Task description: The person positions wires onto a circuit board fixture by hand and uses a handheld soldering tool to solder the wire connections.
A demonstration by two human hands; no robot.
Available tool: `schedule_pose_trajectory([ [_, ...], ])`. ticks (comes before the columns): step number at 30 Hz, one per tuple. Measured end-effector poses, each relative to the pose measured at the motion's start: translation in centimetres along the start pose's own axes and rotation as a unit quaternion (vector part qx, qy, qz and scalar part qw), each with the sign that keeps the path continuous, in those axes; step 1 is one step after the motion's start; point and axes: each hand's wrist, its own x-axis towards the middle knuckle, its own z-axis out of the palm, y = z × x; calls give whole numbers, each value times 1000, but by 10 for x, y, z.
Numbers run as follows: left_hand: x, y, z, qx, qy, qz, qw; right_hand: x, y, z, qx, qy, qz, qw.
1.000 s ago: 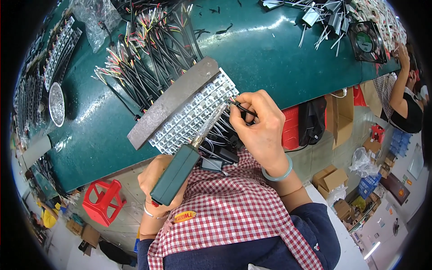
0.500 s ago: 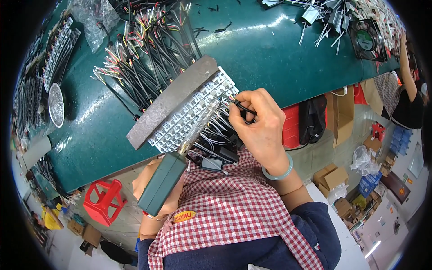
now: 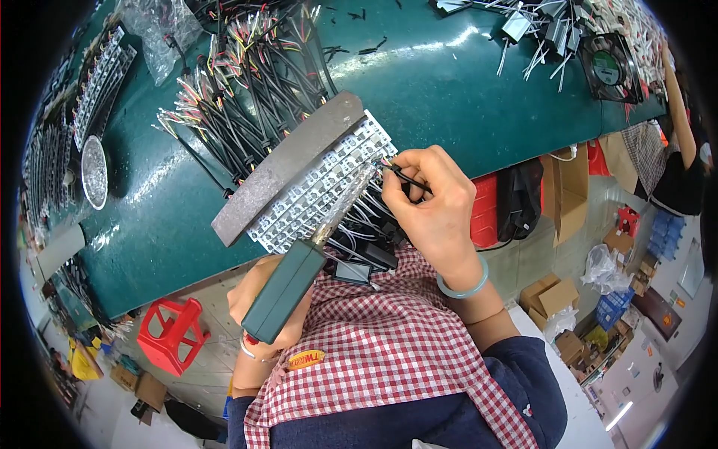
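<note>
My left hand [image 3: 293, 326] is wrapped round the dark green box-shaped handle [image 3: 283, 290] of a soldering iron. The iron's foil-wrapped shaft [image 3: 345, 202] slants up and right over a panel of small circuit boards [image 3: 288, 221], its tip close to the panel's right end. At that end my right hand [image 3: 437, 196] pinches a black cable [image 3: 410, 179] whose thin coloured wires meet the boards near the tip; exact contact is too small to tell. A curved grey metal bar [image 3: 288, 168] lies along the panel's far edge. White wires with dark connectors [image 3: 353, 272] hang from its near side.
Bundles of black cables [image 3: 224, 123] with stripped ends lie beyond the bar. A small round dish [image 3: 94, 172] stands at left on the green table [image 3: 441, 97]. A fan [image 3: 609, 66] and white-wired metal parts [image 3: 516, 26] are at far right. A red stool [image 3: 173, 334] stands below left.
The soldering iron and my left hand have shifted up and to the right, bringing the tip nearer the wire ends. My right hand has barely moved and still pinches the cable.
</note>
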Motion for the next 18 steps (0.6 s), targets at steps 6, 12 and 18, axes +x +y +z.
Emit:
schedule_pose_trajectory([
  [6, 2, -6, 3, -19, -6, 22, 1000, -1, 2, 2, -3, 6, -12, 1000],
  [12, 3, -8, 4, -16, -8, 36, 999, -2, 3, 2, -3, 10, -17, 1000],
  [18, 0, -5, 0, -3, -1, 39, 999, -1, 2, 2, -6, 7, -17, 1000],
])
